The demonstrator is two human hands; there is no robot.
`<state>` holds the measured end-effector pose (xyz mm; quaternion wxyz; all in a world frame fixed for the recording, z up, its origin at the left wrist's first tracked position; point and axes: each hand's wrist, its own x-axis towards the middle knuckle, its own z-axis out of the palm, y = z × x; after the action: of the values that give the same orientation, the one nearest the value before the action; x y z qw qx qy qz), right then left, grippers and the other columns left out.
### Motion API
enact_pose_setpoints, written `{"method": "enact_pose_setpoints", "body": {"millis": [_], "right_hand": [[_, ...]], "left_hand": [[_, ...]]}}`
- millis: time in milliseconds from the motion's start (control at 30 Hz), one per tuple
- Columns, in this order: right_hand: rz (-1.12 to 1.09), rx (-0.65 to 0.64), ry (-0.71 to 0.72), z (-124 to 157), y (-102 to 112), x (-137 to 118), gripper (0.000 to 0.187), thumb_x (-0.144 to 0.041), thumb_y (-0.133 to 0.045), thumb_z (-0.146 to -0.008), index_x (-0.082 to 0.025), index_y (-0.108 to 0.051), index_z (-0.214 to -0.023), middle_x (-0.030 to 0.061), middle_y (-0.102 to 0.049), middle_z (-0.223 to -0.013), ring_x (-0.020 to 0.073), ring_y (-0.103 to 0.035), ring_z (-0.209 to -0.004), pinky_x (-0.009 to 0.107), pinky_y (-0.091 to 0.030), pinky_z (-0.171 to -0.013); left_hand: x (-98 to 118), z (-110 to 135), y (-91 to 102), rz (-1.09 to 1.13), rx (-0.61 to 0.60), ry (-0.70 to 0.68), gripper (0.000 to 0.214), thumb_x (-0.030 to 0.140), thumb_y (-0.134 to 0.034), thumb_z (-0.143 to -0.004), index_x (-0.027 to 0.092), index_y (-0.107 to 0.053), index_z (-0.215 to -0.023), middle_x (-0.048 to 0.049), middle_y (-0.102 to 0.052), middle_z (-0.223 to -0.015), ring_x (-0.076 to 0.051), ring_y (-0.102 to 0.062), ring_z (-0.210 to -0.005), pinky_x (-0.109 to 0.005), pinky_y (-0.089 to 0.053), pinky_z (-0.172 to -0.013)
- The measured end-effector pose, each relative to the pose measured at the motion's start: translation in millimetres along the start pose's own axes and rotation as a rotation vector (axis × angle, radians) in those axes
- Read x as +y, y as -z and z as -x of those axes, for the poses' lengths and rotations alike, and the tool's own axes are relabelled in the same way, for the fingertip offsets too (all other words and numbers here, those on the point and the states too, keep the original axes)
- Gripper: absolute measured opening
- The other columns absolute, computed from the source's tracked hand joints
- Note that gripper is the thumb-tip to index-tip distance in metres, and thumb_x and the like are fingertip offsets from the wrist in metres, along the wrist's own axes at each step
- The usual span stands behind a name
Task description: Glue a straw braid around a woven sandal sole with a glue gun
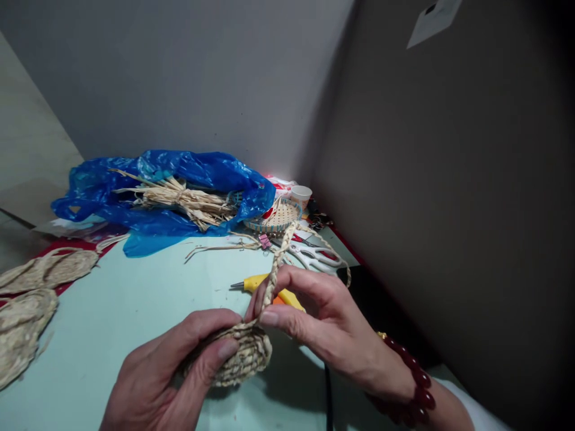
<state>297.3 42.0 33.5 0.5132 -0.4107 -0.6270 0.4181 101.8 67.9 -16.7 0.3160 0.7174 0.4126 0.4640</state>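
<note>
At lower centre, the left hand [168, 362] pinches between thumb and fingers a coiled straw piece [245, 359], apparently several rounds built, while the right hand [326, 320] pinches its braid [277, 260], an unwound length rising toward the scissors [311, 255] right of centre.

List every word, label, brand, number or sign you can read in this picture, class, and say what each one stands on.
No text can be read.
White sheet on the dark panel: a dark mark, too small to make out.
White cup: any print is too small and blurred to read.
</note>
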Motion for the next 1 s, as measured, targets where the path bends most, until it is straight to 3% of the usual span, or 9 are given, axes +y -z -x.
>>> {"method": "enact_pose_setpoints", "body": {"millis": [233,533,833,1000], "right_hand": [[0.054,-0.007,-0.007,-3.0,-0.3,3.0,0.014,-0.029,-0.063,-0.093,-0.017,-0.066,-0.086,0.0032,-0.066,-0.084,0.0166,-0.06,-0.081,0.03,-0.047,-0.076],[0.015,0.026,-0.033,-3.7,-3.4,8.6,0.012,-0.028,-0.063,-0.093,-0.018,-0.066,-0.087,0.0024,-0.066,-0.085,0.0158,-0.06,-0.082,0.029,-0.047,-0.078],[-0.048,0.021,-0.054,-0.2,-5.5,17.0,0.012,-0.03,-0.064,-0.094,-0.02,-0.065,-0.088,0.0018,-0.066,-0.088,0.0149,-0.06,-0.085,0.028,-0.047,-0.079],[-0.096,0.024,-0.077,-2.3,-6.9,16.1,0.015,-0.034,-0.063,-0.094,-0.02,-0.065,-0.09,0.0033,-0.066,-0.092,0.0166,-0.061,-0.09,0.031,-0.048,-0.084]], "left_hand": [[3.7,-1.4,-4.7,0.055,0.089,-0.01,0.017,0.034,-0.068,-0.084,0.047,-0.072,-0.094,0.0193,-0.074,-0.086,-0.004,-0.067,-0.079,-0.004,-0.044,-0.083],[3.9,-4.8,-3.3,0.077,0.089,-0.078,0.019,0.03,-0.069,-0.084,0.045,-0.076,-0.092,0.0186,-0.076,-0.084,-0.003,-0.068,-0.073,-0.005,-0.046,-0.076],[8.2,-6.2,-2.0,0.075,0.109,-0.015,0.015,0.033,-0.069,-0.082,0.044,-0.078,-0.086,0.0168,-0.078,-0.081,-0.004,-0.07,-0.071,-0.004,-0.047,-0.07],[6.4,-9.2,4.5,0.017,0.048,0.039,0.009,0.039,-0.071,-0.079,0.04,-0.079,-0.082,0.0119,-0.08,-0.078,-0.01,-0.072,-0.068,-0.01,-0.052,-0.065]]}}
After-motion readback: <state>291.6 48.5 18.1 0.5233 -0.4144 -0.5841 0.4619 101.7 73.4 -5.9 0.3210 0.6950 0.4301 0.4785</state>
